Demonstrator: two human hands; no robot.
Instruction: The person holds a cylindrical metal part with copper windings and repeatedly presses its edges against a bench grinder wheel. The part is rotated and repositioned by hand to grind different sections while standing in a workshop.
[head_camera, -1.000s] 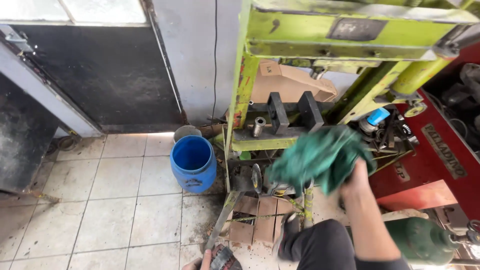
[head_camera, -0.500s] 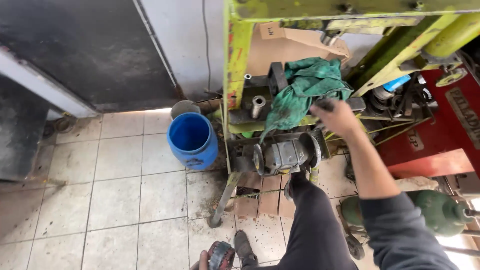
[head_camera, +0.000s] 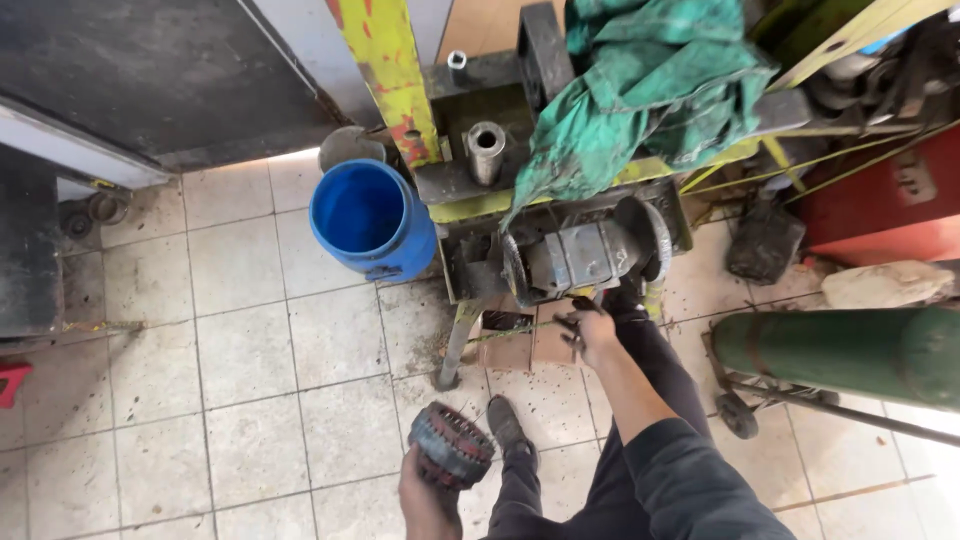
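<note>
My left hand (head_camera: 425, 500) is low in the view and grips a round, dark ribbed metal part (head_camera: 451, 444) with reddish windings. My right hand (head_camera: 588, 334) hangs lower than the press table, just under a grey motor-like unit (head_camera: 582, 257); its fingers are curled and dirty, and I cannot tell if they hold anything. A green rag (head_camera: 640, 90) lies draped over the table of the yellow-green press frame (head_camera: 385, 70). My dark trouser legs and a shoe (head_camera: 508, 425) show below.
A blue plastic bucket (head_camera: 368, 220) stands on the tiled floor left of the press. A green gas cylinder (head_camera: 850, 350) lies on a wheeled cart at right. Red machinery (head_camera: 880, 200) stands at the far right. A dark door (head_camera: 140, 80) fills the upper left.
The green rag has left my right hand and now lies on the press table. My right hand has dropped below the motor-like unit. The view has tilted down and closer.
</note>
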